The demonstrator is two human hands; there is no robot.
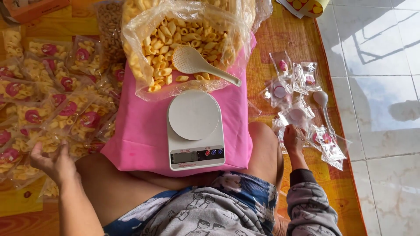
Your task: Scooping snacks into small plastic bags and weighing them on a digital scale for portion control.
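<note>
Left hand [54,164] spread open over filled snack packets [52,113]; right hand [294,139] pinching a light, slippery, limp empty plastic bag [326,144], probably best gripped at its open edge.

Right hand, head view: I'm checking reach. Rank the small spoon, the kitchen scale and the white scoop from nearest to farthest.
From the right hand:
1. Small spoon, just beyond it among the empty bags.
2. Kitchen scale, toward the middle, on pink cloth.
3. White scoop, farthest, in the snack bag.

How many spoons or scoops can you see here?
2. A white scoop lies on the snacks in the big open bag; a smaller white spoon lies among empty packets at right. Others may be hidden.
</note>
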